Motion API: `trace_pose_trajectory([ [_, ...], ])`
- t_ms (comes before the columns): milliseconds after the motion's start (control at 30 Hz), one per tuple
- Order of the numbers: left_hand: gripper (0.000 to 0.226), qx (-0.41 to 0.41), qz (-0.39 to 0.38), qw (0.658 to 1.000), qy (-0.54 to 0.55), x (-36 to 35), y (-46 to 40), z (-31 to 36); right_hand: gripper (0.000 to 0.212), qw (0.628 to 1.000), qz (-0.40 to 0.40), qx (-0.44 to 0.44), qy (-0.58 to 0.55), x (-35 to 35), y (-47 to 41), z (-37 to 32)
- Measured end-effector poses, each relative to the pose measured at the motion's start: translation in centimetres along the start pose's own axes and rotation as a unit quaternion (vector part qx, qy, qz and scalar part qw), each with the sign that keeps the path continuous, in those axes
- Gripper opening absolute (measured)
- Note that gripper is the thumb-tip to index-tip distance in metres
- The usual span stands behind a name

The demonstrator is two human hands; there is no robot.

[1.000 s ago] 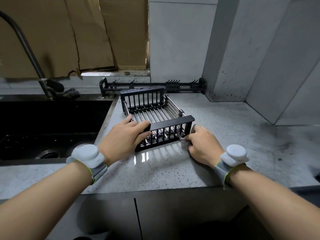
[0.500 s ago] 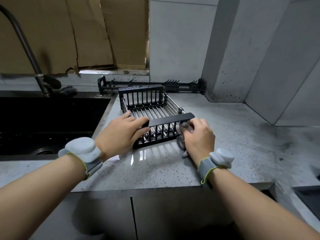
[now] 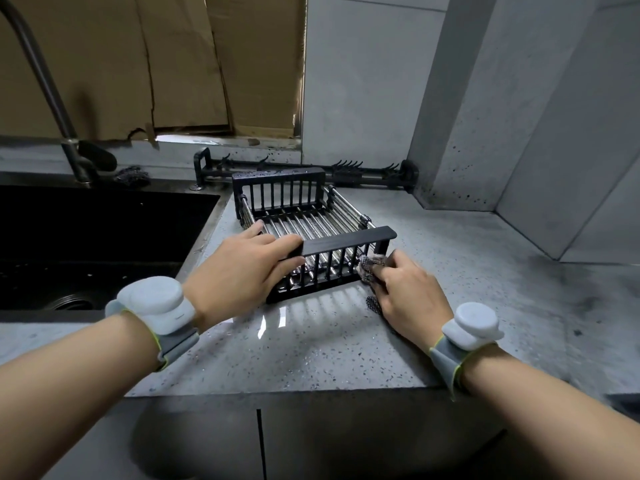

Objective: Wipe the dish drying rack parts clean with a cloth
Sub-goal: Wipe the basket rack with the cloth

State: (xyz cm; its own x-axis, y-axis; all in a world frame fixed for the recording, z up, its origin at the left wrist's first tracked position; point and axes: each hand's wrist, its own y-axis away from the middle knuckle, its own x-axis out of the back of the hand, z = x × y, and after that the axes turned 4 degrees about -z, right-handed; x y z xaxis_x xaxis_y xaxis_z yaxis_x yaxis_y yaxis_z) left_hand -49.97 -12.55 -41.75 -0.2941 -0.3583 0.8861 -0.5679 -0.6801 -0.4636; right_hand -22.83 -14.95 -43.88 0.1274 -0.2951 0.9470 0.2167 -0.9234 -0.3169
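speckled countertop (image 3: 311,351) carries the black dish rack basket (image 3: 304,230) at 12 o'clock. left hand (image 3: 242,271) is curled round its near rail at the 9 o'clock end. right hand (image 3: 405,292) pinches a checked cloth (image 3: 369,268) against the 3 o'clock corner bars. best bet: keep the basket braced, work the cloth bar by bar. the basket looks empty; black sink (image 3: 104,237) at 9 o'clock shows only its drain.

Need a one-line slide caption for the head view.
Left hand steadies the dish rack; right hand wipes its corner with a cloth.
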Motion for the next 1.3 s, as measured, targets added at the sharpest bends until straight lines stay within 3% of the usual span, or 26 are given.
trace_pose_trajectory([
  [133,0.049,0.006,0.008,1.000,0.004,-0.1,-0.1,0.4,0.023,1.000,-0.018,-0.004,-0.003,0.5,0.0,0.1],
  [333,0.049,0.013,0.022,0.999,0.020,0.0,0.0,0.8,0.008,0.999,0.042,0.005,-0.018,0.4,0.3,0.4],
  [567,0.049,0.020,0.015,0.999,0.020,0.2,0.0,0.8,0.030,0.999,-0.039,0.019,0.004,-0.4,-0.8,0.1],
  [900,0.054,0.031,-0.013,0.999,-0.004,0.5,-0.3,1.1,0.026,0.996,-0.091,-0.010,-0.019,1.5,-2.0,0.2],
  [1067,0.052,0.036,-0.014,0.999,0.007,0.5,-0.4,1.2,0.025,0.997,-0.033,-0.012,-0.075,2.1,0.3,0.5],
  [1200,0.053,0.029,-0.013,0.999,0.012,0.3,-0.3,1.0,0.022,0.989,0.062,0.012,-0.132,1.9,0.2,0.1],
  [1300,0.053,0.023,-0.014,0.999,0.019,0.2,-0.2,0.8,0.009,0.992,0.092,0.030,-0.087,0.9,-0.4,-0.3],
])
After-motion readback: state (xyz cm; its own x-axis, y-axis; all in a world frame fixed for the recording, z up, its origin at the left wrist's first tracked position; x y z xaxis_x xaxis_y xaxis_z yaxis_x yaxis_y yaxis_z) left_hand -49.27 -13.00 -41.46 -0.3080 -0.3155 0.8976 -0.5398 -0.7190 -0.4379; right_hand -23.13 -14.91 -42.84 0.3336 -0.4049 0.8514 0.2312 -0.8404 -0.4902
